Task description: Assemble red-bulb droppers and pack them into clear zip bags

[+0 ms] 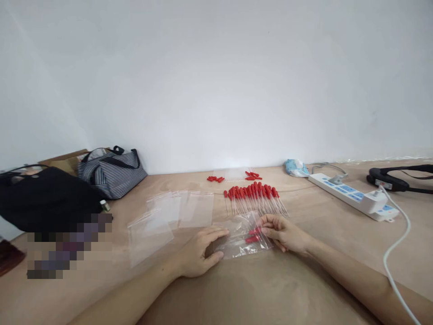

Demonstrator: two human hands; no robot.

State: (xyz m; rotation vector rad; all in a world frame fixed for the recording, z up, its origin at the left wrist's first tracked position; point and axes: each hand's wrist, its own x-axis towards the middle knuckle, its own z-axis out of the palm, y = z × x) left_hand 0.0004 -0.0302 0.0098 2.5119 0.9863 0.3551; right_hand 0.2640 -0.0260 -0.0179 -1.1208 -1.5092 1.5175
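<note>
A clear zip bag lies flat on the table with a couple of red rubber bulbs in it, near its right end. My left hand rests at the bag's left edge, fingers stretched out and thumb apart. At the right end, my right hand is pinched on the bag's edge, close to the red bulbs; its fingers partly hide what is there. Just beyond the bag lies a row of clear droppers with red bulbs, their thin tubes pointing toward me.
Several flat zip bags overlap on the left. Loose red bulbs lie near the wall. A power strip with a white cable and a black headset sit right. A striped bag and black bag stand left.
</note>
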